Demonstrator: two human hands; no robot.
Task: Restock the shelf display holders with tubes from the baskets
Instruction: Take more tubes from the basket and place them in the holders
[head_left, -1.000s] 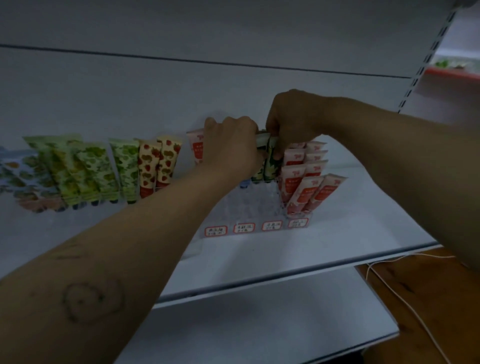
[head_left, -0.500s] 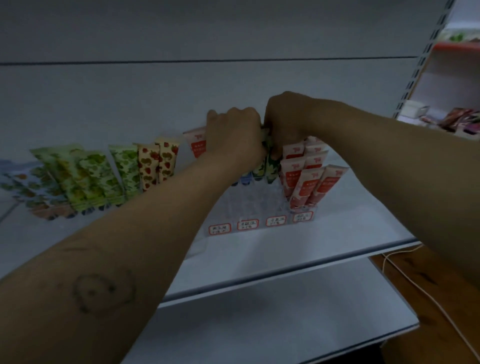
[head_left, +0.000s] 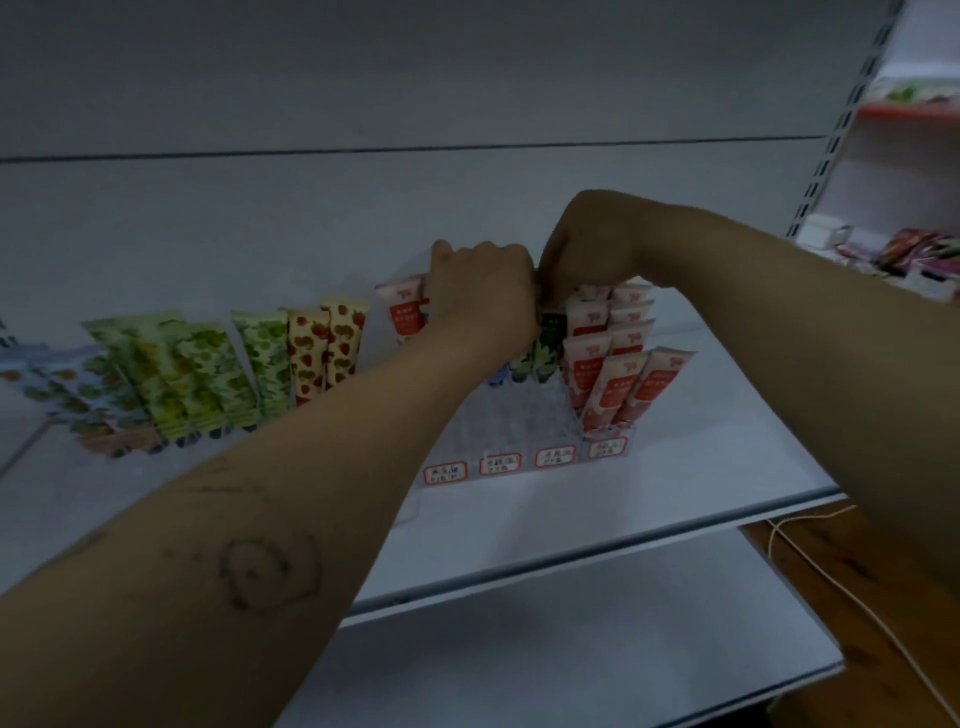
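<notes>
A clear display holder (head_left: 524, 436) with red price labels along its front stands on the white shelf (head_left: 649, 499). Its right column is packed with pink-and-red tubes (head_left: 618, 364). Dark green tubes (head_left: 548, 348) stand in a middle column. My left hand (head_left: 483, 296) and my right hand (head_left: 582, 254) meet above the holder's back rows, fingers curled around the tops of the green tubes. Which hand holds which tube is hidden by the knuckles. A single pink tube (head_left: 405, 312) stands just left of my left hand.
A row of green leafy tubes (head_left: 208, 374) and strawberry-print tubes (head_left: 327, 348) stands to the left on the same shelf. A lower shelf (head_left: 571, 649) juts out below. A white cord (head_left: 852, 603) lies on the wooden floor at right. A neighbouring shelf (head_left: 914, 249) holds packets.
Both hands have stayed together over the holder's back rows. The camera has shifted a little, showing more of the neighbouring shelf at right.
</notes>
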